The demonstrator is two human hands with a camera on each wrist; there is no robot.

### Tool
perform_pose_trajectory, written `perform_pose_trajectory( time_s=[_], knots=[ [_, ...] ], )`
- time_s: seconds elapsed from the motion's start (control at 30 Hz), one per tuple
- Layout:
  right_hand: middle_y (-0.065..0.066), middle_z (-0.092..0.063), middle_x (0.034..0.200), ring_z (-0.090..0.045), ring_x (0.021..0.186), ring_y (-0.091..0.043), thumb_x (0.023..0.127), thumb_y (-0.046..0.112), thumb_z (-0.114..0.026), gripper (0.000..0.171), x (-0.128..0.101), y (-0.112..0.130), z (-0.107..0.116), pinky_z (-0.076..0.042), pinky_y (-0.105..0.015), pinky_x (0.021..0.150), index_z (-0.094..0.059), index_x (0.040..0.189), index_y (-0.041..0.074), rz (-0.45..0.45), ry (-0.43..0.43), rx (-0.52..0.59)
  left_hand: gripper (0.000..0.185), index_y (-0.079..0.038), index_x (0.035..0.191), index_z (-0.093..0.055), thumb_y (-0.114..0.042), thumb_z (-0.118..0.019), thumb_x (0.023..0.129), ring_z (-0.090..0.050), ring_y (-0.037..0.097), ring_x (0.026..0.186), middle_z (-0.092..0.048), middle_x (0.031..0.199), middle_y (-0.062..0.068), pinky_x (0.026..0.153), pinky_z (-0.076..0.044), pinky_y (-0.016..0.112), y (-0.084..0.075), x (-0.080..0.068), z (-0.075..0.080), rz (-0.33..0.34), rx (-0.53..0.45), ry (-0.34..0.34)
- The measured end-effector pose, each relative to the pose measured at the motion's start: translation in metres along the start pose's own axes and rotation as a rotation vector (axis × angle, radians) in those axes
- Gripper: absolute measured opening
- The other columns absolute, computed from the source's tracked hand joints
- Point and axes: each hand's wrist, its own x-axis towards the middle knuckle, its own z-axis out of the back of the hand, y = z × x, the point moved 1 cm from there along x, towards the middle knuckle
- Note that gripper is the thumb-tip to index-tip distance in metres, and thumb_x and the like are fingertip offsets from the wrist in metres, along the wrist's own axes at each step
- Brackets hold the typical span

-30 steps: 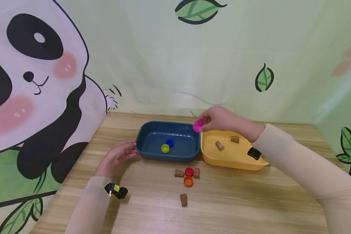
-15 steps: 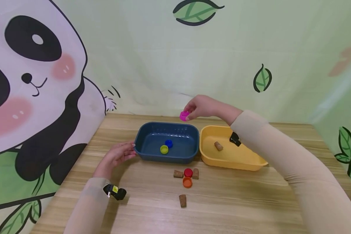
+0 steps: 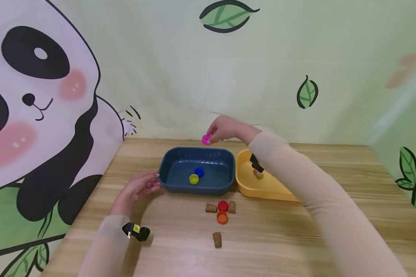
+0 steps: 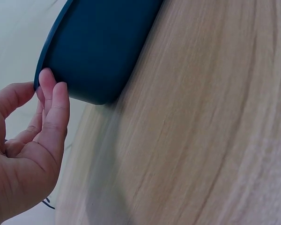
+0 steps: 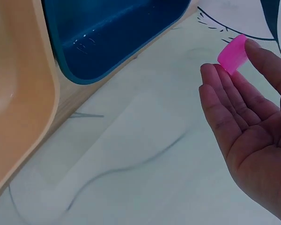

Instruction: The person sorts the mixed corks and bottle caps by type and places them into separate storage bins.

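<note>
My right hand (image 3: 225, 127) pinches a pink bottle cap (image 3: 206, 139) between thumb and fingers, above the far rim of the blue basin (image 3: 222, 189). In the right wrist view the cap (image 5: 233, 54) sits at the fingertips, clear of the basin. At the basin's left end my left hand (image 3: 140, 187) holds the rim; the left wrist view has the thumb at the edge and fingers against the outer wall. A blue cap (image 3: 199, 172) and a yellow-green cap (image 3: 193, 179) lie inside the basin.
A yellow basin (image 3: 263, 192) stands right of the blue one, partly behind my right arm, with a cork (image 3: 258, 174) inside. On the table in front lie a red cap (image 3: 223, 206), an orange cap (image 3: 222, 217) and corks (image 3: 217, 239). A printed cloth hangs behind.
My right hand has carried the pink cap leftward, from near where the basins meet to beyond the blue basin's far rim. The left hand stays at the blue basin's left end.
</note>
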Motion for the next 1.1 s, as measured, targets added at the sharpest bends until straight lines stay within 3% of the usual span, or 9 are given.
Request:
perform_pose_trajectory(
  time_s=[0.17,0.47,0.9,1.1],
  knots=[
    [-0.014,-0.071,0.121,-0.064,0.106,-0.025,0.097,0.026,-0.071,0.037,0.013,0.002,-0.01,-0.058,-0.036,0.101,-0.069,0.127,0.005,-0.056,0.025,0.018,0.027,0.005,0.131,-0.048,-0.008,-0.049,0.107,-0.071,0.004,0.075,-0.072,0.08,-0.007,0.076,-0.063,0.018,0.003,-0.001,0.0,-0.006,-0.017,-0.013],
    [-0.015,-0.07,0.122,-0.063,0.107,-0.023,0.097,0.015,-0.068,0.032,0.031,0.005,-0.027,-0.058,-0.035,0.103,-0.069,0.125,0.001,-0.045,0.058,0.033,0.012,-0.004,0.117,-0.055,-0.007,-0.048,0.107,-0.071,0.004,0.074,-0.072,0.079,-0.006,0.075,-0.063,0.018,0.003,-0.003,0.0,0.003,-0.026,-0.031],
    [-0.013,-0.069,0.126,-0.062,0.113,-0.029,0.095,0.014,-0.072,0.03,0.044,0.002,-0.048,-0.055,-0.041,0.107,-0.069,0.123,0.004,-0.156,0.09,0.017,0.012,-0.008,0.106,-0.06,-0.005,-0.048,0.106,-0.071,0.004,0.072,-0.072,0.077,-0.006,0.073,-0.063,0.018,0.001,-0.002,-0.002,-0.004,-0.05,0.012],
    [-0.011,-0.07,0.125,-0.062,0.109,-0.026,0.094,0.013,-0.073,0.026,0.046,0.003,-0.059,-0.056,-0.04,0.104,-0.07,0.12,0.005,-0.156,0.07,-0.071,0.012,-0.009,0.106,-0.061,-0.006,-0.049,0.106,-0.07,0.005,0.072,-0.072,0.076,-0.005,0.073,-0.063,0.018,0.001,-0.002,-0.002,0.0,-0.051,0.004]
  ],
)
